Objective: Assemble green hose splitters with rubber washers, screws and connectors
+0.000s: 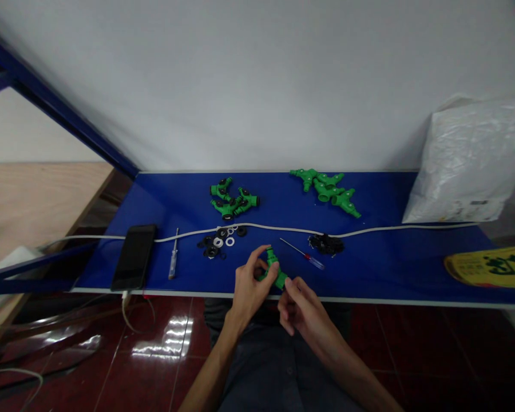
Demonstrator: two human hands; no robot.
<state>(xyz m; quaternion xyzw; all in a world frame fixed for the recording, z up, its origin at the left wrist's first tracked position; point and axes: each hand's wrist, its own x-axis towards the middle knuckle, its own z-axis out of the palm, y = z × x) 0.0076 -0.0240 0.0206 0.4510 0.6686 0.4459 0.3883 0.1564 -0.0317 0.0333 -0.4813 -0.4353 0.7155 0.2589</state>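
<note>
My left hand (pixel 249 286) pinches a green plastic Y-shaped hose splitter (pixel 280 278) above the front edge of the blue table. At the splitter's lower right end, my right hand (pixel 300 306) grips with thumb and forefinger, its other fingers curled. Whether a small part sits between those fingertips is hidden. Beyond my hands, black and white ring washers (pixel 218 242) lie loose. A screwdriver (pixel 302 253) with a clear handle rests near a heap of small black parts (pixel 327 244). Splitters with black fittings (pixel 234 203) are grouped at back left, and several plainer green splitters (pixel 326 189) at back right.
A white cable (pixel 278 228) runs across the blue table (pixel 381 257). On the left lie a black phone (pixel 134 257) and a second screwdriver (pixel 173 260). To the right stand a white plastic bag (pixel 463 166) and a yellow package (pixel 493 268). A wall closes the back.
</note>
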